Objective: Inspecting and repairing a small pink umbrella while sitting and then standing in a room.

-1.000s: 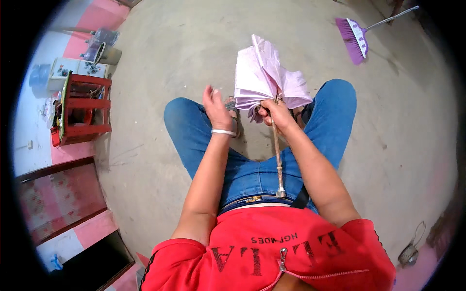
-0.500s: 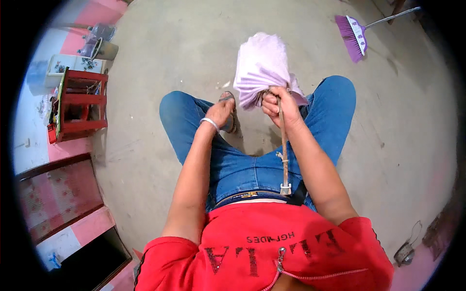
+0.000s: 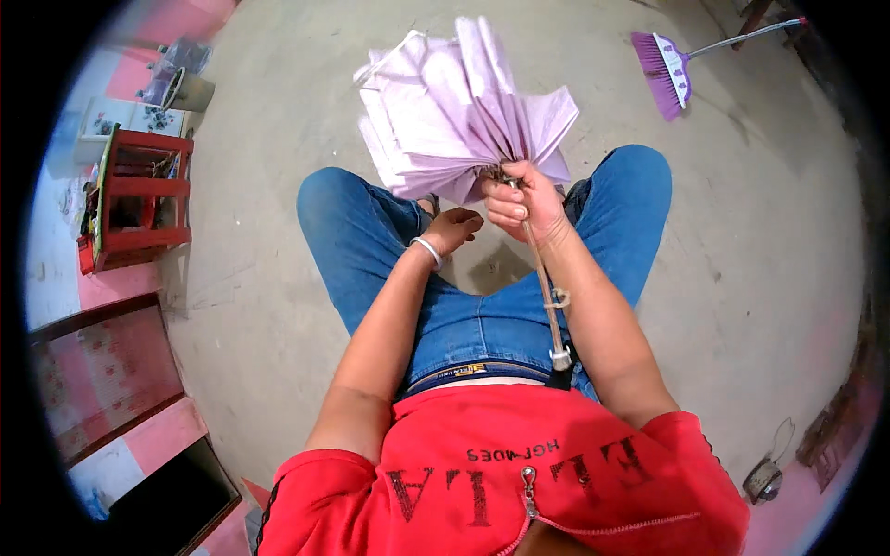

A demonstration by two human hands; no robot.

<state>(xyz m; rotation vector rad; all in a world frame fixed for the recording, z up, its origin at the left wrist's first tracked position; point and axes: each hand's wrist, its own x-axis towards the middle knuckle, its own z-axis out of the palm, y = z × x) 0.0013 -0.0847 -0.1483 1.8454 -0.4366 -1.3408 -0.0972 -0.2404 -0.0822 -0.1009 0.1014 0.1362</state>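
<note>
A lilac umbrella [image 3: 436, 111] is held out in front of me, its canopy loosely gathered and fanned into pleats. My right hand [image 3: 522, 199] wraps round its thin shaft just below the bunched cloth. From that fist the shaft runs back toward my waist and ends in a pale tip near my belt. A small strap or loop hangs partway along it. Below the canopy's left side, between my knees, my left hand [image 3: 454, 232] is empty, its fingers loosely stretched toward the right hand and apart from the cloth. The canopy hides most of my left foot.
A purple broom [image 3: 672, 74] lies on the concrete floor [image 3: 278, 102] at the far right. Along the left wall stand a red wooden stool [image 3: 144, 199] with things on it and a bucket [image 3: 192, 93]. A small metal object [image 3: 763, 482] sits at the lower right.
The umbrella's canopy has spread wider and swung left, and the right hand has shifted slightly left with it. My left hand has moved right, closer to the right hand.
</note>
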